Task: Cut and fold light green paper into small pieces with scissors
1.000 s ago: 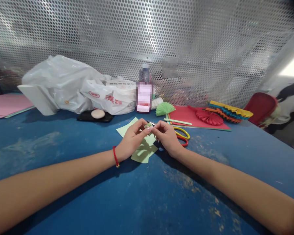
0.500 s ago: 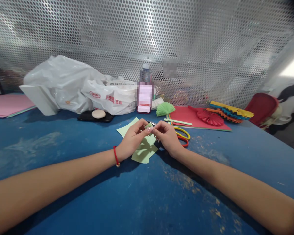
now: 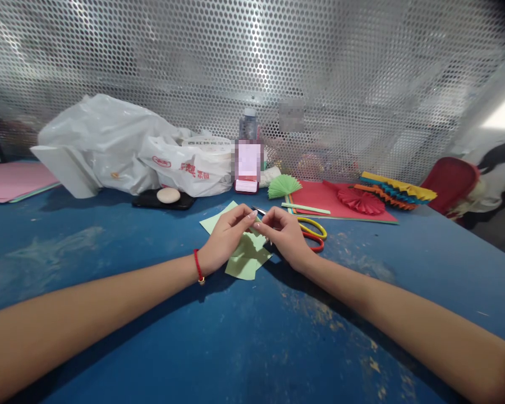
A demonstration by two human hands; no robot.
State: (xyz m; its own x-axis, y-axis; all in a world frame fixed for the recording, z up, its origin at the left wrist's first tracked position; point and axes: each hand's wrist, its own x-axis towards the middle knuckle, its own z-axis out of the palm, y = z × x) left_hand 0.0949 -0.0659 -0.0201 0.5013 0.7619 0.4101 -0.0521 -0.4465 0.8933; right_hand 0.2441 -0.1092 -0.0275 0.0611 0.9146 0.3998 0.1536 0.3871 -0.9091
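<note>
Head view: your left hand [image 3: 227, 237] and right hand [image 3: 288, 234] both pinch small green paper piece [image 3: 256, 230], just above light-green sheets [image 3: 242, 268], left of scissors [image 3: 317, 223]. Step looks like folding or creasing; next move likely calls for steady pinch, edges aligned.

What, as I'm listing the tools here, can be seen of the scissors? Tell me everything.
The scissors have one yellow loop and one red loop, both plastic-looking, and a slim, shiny blade end that looks metal. The loops rest on the blue table, to the right; the tip points left and away from the wearer. The right hand hides their middle, so I can't tell whether the blades are open or closed, or whether that hand touches them.
</note>
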